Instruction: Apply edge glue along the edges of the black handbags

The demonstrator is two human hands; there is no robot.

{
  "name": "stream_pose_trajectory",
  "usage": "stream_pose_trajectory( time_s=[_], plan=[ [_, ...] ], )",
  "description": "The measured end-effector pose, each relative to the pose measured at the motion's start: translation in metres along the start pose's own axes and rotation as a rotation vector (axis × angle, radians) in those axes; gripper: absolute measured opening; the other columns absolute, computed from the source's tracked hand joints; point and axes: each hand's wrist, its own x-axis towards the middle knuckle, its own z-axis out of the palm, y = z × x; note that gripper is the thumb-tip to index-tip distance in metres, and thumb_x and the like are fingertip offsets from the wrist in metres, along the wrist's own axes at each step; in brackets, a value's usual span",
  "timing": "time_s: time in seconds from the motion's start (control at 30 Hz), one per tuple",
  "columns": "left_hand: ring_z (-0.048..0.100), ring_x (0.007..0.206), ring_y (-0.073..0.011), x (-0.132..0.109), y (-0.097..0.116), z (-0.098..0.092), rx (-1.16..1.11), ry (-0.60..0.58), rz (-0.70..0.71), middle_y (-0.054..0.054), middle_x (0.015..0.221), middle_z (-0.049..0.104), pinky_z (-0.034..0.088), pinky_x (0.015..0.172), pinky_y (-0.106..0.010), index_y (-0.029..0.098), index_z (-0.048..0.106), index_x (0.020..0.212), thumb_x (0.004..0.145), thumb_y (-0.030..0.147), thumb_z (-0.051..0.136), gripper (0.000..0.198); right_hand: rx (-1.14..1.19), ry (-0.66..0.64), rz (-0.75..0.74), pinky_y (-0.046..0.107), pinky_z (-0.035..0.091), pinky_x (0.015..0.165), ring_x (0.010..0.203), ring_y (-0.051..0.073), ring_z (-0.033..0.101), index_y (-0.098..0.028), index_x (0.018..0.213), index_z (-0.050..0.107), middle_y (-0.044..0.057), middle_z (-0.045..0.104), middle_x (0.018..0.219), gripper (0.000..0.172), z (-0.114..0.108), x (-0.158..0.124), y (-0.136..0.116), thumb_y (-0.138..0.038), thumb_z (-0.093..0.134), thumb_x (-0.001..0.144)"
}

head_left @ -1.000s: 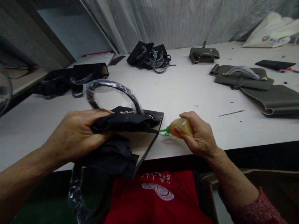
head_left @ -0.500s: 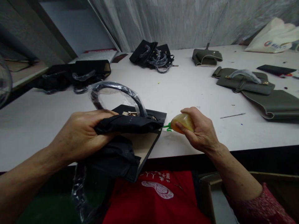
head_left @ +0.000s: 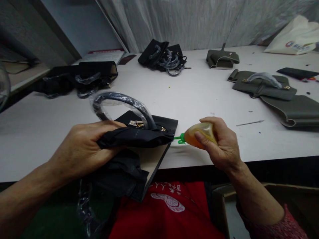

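Note:
My left hand (head_left: 86, 147) is closed on the upper edge of a black handbag (head_left: 136, 136), thumb on top. The bag is tilted over the table's front edge, its beige inside showing, with gold hardware on the far panel. One plastic-wrapped handle (head_left: 122, 96) arches above it; the other hangs below. In my right hand (head_left: 223, 142) is a soft glue bottle (head_left: 199, 134) with amber liquid, lying sideways. Its green nozzle (head_left: 179, 138) points left, its tip at the right end of the bag's edge; I cannot tell whether they touch.
Black bags with wrapped handles (head_left: 161, 58) lie at the back, more at the left (head_left: 97, 71). Olive bag pieces (head_left: 266, 84) and a thin metal tool (head_left: 250, 123) are on the right. A white sack (head_left: 294, 38) stands back right. Below the table is an open box (head_left: 224, 199).
My right hand and the glue bottle have shifted slightly right and down. The handbag's held edge has tipped a little, and its upper handle has moved slightly left.

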Motion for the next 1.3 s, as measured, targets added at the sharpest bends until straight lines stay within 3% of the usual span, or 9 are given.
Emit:
stream_pose_trajectory(
  time_s=[0.17, 0.3, 0.47, 0.6, 0.87, 1.03, 1.2, 1.3],
  plan=[
    [0.073, 0.083, -0.0075, 0.002, 0.002, 0.0, 0.011, 0.034, 0.048, 0.006, 0.102, 0.077, 0.055, 0.082, -0.014, 0.026, 0.073, 0.1, 0.087, 0.032, 0.064, 0.017, -0.028, -0.121, -0.021, 0.033, 0.049, 0.063, 0.068, 0.017, 0.061, -0.023, 0.11, 0.06, 0.003, 0.067, 0.089, 0.031, -0.001, -0.001, -0.002, -0.048, 0.063, 0.093],
    [0.074, 0.085, -0.0066, 0.0, 0.001, 0.0, 0.03, 0.035, 0.063, 0.005, 0.105, 0.077, 0.054, 0.081, -0.012, 0.025, 0.073, 0.102, 0.088, 0.032, 0.063, 0.018, -0.046, -0.024, -0.02, 0.033, 0.05, 0.064, 0.073, 0.018, 0.063, -0.022, 0.113, 0.059, 0.004, 0.068, 0.094, 0.032, 0.0, -0.002, 0.002, -0.046, 0.064, 0.093],
    [0.073, 0.086, -0.0055, -0.004, 0.0, 0.001, 0.034, 0.035, 0.054, 0.006, 0.106, 0.077, 0.053, 0.082, -0.01, 0.025, 0.073, 0.103, 0.087, 0.035, 0.066, 0.019, -0.052, -0.086, -0.04, 0.032, 0.05, 0.064, 0.073, 0.018, 0.064, -0.022, 0.112, 0.059, 0.004, 0.068, 0.095, 0.031, 0.0, -0.005, 0.008, -0.047, 0.064, 0.093],
    [0.074, 0.085, -0.0057, -0.003, 0.0, 0.001, 0.038, 0.044, 0.056, 0.006, 0.104, 0.077, 0.053, 0.082, -0.01, 0.025, 0.074, 0.102, 0.087, 0.035, 0.065, 0.019, -0.103, 0.014, -0.037, 0.033, 0.05, 0.066, 0.077, 0.019, 0.064, -0.021, 0.115, 0.059, 0.005, 0.068, 0.099, 0.032, -0.001, -0.006, 0.01, -0.044, 0.065, 0.093],
    [0.073, 0.083, -0.0051, 0.0, 0.001, 0.001, 0.031, 0.048, 0.045, 0.007, 0.103, 0.077, 0.052, 0.081, -0.009, 0.026, 0.074, 0.099, 0.086, 0.034, 0.065, 0.018, 0.003, -0.082, 0.034, 0.03, 0.046, 0.058, 0.063, 0.014, 0.058, -0.022, 0.11, 0.061, -0.001, 0.064, 0.08, 0.031, -0.005, -0.009, 0.002, -0.046, 0.065, 0.092],
    [0.073, 0.084, -0.005, -0.002, -0.001, 0.001, 0.036, 0.052, 0.048, 0.006, 0.104, 0.077, 0.052, 0.082, -0.009, 0.025, 0.073, 0.1, 0.087, 0.035, 0.065, 0.018, 0.062, 0.037, 0.101, 0.03, 0.046, 0.06, 0.065, 0.014, 0.057, -0.024, 0.114, 0.06, -0.001, 0.064, 0.085, 0.033, -0.004, -0.012, -0.001, -0.047, 0.067, 0.091],
    [0.073, 0.083, -0.0053, -0.003, 0.0, 0.003, 0.04, 0.063, 0.045, 0.006, 0.102, 0.077, 0.053, 0.081, -0.01, 0.025, 0.074, 0.1, 0.087, 0.036, 0.065, 0.019, 0.03, -0.074, 0.053, 0.031, 0.047, 0.061, 0.066, 0.014, 0.058, -0.022, 0.112, 0.06, 0.0, 0.064, 0.085, 0.031, 0.0, -0.014, -0.001, -0.045, 0.066, 0.092],
    [0.073, 0.083, -0.0056, -0.004, -0.001, 0.003, 0.028, 0.059, 0.044, 0.007, 0.104, 0.077, 0.054, 0.081, -0.011, 0.026, 0.073, 0.101, 0.088, 0.037, 0.066, 0.019, -0.011, 0.021, 0.058, 0.033, 0.048, 0.065, 0.07, 0.016, 0.06, -0.021, 0.113, 0.06, 0.002, 0.066, 0.092, 0.033, -0.001, -0.015, -0.001, -0.044, 0.067, 0.091]
  ],
)
